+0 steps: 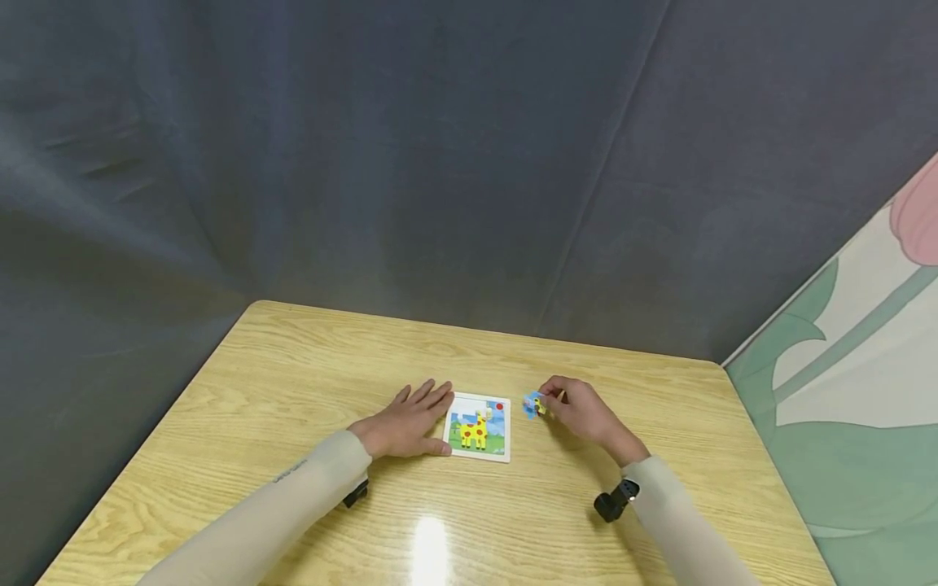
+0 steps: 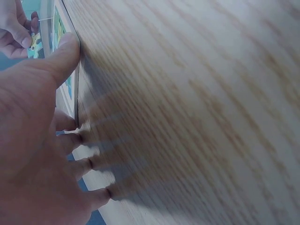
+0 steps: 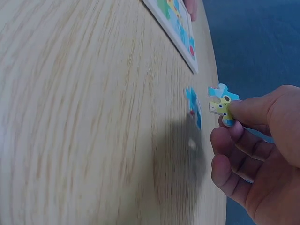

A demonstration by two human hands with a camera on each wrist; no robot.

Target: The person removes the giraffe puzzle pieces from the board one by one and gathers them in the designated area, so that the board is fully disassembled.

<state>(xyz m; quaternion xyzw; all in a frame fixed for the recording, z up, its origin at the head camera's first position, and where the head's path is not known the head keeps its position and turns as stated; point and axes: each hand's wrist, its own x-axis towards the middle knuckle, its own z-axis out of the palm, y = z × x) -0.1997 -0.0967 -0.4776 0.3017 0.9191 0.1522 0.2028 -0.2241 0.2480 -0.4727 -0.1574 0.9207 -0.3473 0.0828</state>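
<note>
On the table lies a giraffe jigsaw puzzle in a white-framed tray; a white patch shows at the upper left of its picture. My left hand lies at the tray's left side, fingers spread, with the thumb touching its edge. To the right of the tray, my right hand pinches a blue and yellow puzzle piece between thumb and fingers, above the tabletop. Another blue puzzle piece rests on the wood just below the held one.
The wooden table ends at a dark curtain behind and on the left. On the right hangs a flower-patterned cloth. A black wrist camera sits at my right wrist.
</note>
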